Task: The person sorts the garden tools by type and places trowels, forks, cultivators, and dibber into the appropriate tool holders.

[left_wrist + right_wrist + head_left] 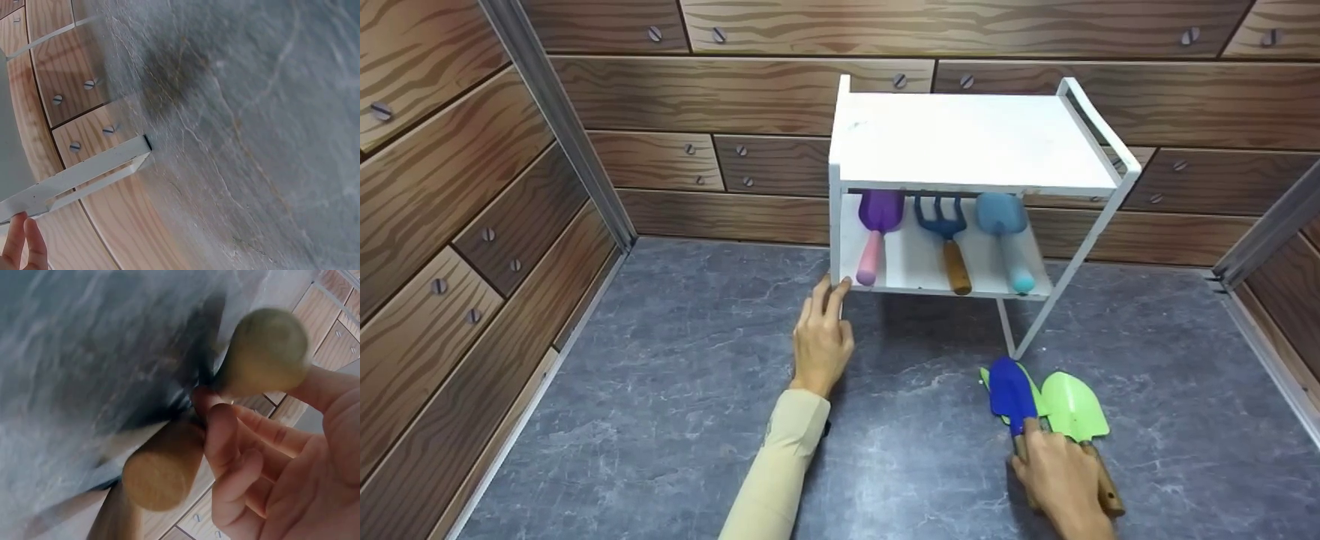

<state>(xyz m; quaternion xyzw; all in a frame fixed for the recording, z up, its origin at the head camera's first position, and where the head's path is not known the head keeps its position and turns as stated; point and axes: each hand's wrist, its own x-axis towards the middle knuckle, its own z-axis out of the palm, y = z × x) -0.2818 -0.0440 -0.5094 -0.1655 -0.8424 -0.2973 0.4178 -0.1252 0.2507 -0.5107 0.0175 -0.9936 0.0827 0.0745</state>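
My right hand [1057, 469] grips the wooden handle of a blue trowel [1011, 386]; the right wrist view shows that handle [267, 351] between thumb and fingers. The blue blade overlaps a green tool, mostly hidden. Beside it on the floor lies a light green trowel [1074, 405] with a wooden handle. My left hand [820, 341] touches the front left corner of a white two-tier shelf [975, 142], its fingertips [17, 225] against the frame. On the lower tier lie a purple trowel [881, 210], a dark blue hand fork [941, 225] and a light blue trowel [1003, 215].
The shelf stands on a grey marbled floor [675, 360], near the wood-patterned back wall [697, 90]. Panelled walls with metal edging [570, 112] close off both sides. The shelf's slanted right leg [1054, 300] comes down just behind the blue trowel.
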